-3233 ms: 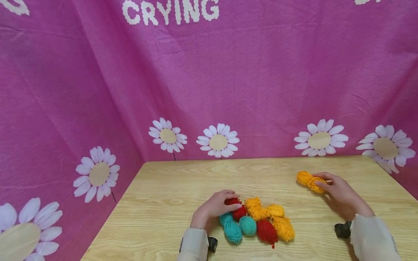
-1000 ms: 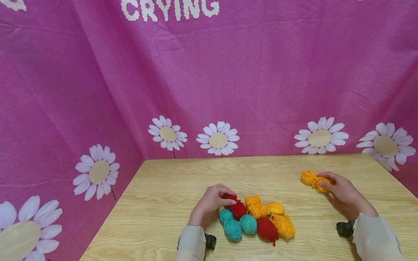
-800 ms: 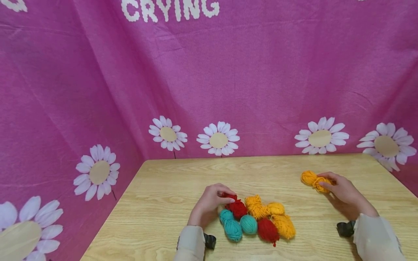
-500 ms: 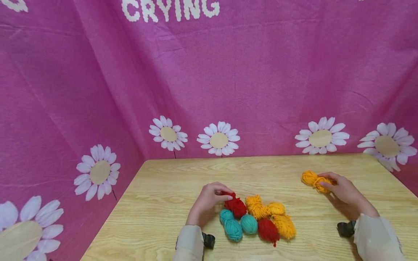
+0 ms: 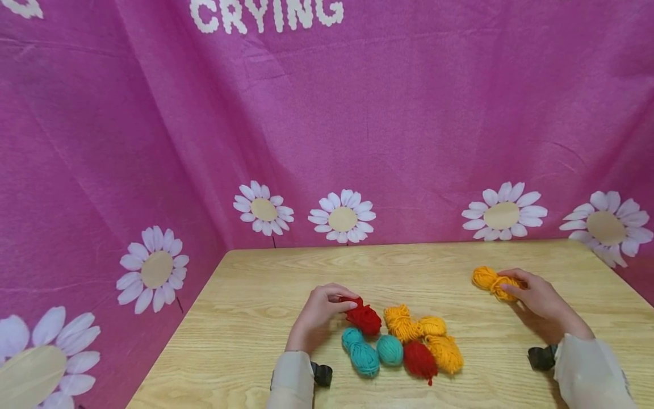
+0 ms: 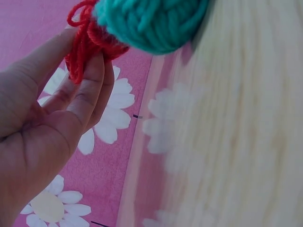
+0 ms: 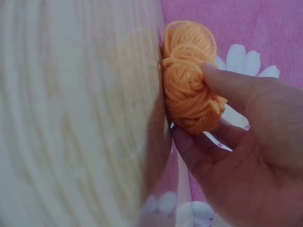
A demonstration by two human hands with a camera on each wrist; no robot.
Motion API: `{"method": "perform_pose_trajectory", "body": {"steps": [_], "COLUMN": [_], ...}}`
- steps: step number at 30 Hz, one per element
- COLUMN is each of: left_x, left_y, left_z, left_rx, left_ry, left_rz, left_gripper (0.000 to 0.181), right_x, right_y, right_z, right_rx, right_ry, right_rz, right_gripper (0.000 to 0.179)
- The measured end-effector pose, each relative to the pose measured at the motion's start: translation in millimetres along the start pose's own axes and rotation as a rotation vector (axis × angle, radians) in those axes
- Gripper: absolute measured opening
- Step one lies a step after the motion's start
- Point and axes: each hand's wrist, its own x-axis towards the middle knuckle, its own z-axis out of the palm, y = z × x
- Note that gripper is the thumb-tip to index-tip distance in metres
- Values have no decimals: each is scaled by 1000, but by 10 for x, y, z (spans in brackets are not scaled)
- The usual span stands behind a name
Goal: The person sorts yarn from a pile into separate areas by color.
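Observation:
My left hand (image 5: 318, 312) pinches one end of a red yarn skein (image 5: 364, 319) between thumb and fingers, at the back left of a cluster of yarn. In the left wrist view the red yarn (image 6: 90, 45) hangs in loose loops at the fingertips, partly behind a teal bundle (image 6: 154, 21). Far to the right, my right hand (image 5: 544, 298) grips an orange yarn skein (image 5: 491, 283), tied at its waist. The right wrist view shows thumb and fingers around the lower half of that orange skein (image 7: 189, 90), which lies against the tabletop.
In the cluster lie a long teal skein (image 5: 361, 353), a round teal ball (image 5: 390, 350), a red ball (image 5: 419, 360) and several orange bundles (image 5: 443, 353). The wooden table (image 5: 286, 278) ends at a pink curtain (image 5: 409, 125) with printed daisies.
My left hand has drawn the red skein leftward, slightly away from the orange bundles. The right hand and its orange skein shifted a little right earlier, then stayed nearly still.

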Motion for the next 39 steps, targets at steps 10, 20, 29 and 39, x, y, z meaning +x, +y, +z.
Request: {"method": "perform_pose_trajectory", "body": {"steps": [10, 20, 29, 39], "left_x": [2, -4, -23, -46], "left_y": [-7, -83, -135, -191], "left_z": [-28, -112, -202, -282], "left_rx": [-22, -54, -80, -75], "left_ry": [34, 119, 226, 332], "left_rz": [2, -10, -44, -49], "left_gripper": [19, 20, 19, 21], "right_x": [7, 14, 22, 7], "right_y": [29, 42, 49, 31], "right_z": [4, 12, 8, 13], "right_rx": [0, 26, 10, 7], "right_ry": [-2, -10, 3, 12], "right_rz": [11, 22, 10, -8], "right_gripper": [49, 50, 48, 45]}}
